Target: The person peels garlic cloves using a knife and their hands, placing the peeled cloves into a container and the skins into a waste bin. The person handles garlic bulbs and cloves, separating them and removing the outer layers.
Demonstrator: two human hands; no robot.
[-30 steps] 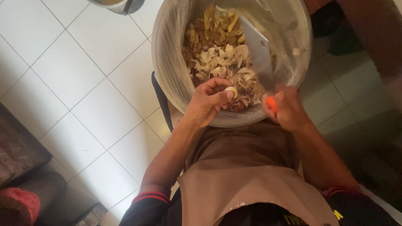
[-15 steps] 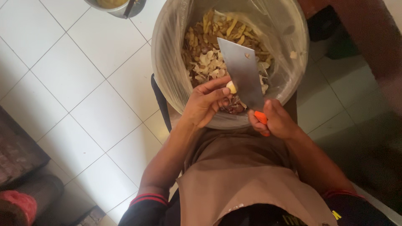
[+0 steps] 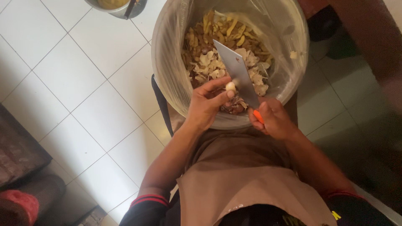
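- Where the frame begins at far left, a red cloth-like object (image 3: 19, 205) is lying low in the corner beside a dark piece of furniture (image 3: 21, 155); what either one is cannot be told.
- White floor tiles (image 3: 75, 79) are spreading across the left half, laid diagonally to the view.
- A metal bowl (image 3: 115, 7) is sitting at the top edge, cut off by the frame, with something yellowish inside.
- The left hand (image 3: 207, 104) is reaching over the near rim of the bin, thumb and fingers pinching a small pale garlic clove (image 3: 230, 86).
- The clove is sitting just over the bin's near edge, touching or just beside the flat of the cleaver blade (image 3: 238, 73).
- The plastic-lined bin (image 3: 167, 62) is holding a heap of pale and yellowish peelings (image 3: 217, 46).
- The right hand (image 3: 274, 119) is clenching the cleaver's orange handle (image 3: 258, 116), the blade angling up and away across the bin toward the clove.
- A small pale scrap (image 3: 294, 55) is clinging to the liner on the bin's right wall.
- A brown apron (image 3: 247, 175) is covering the person's lap below both hands.
- Shadowed floor is darkening the far right.
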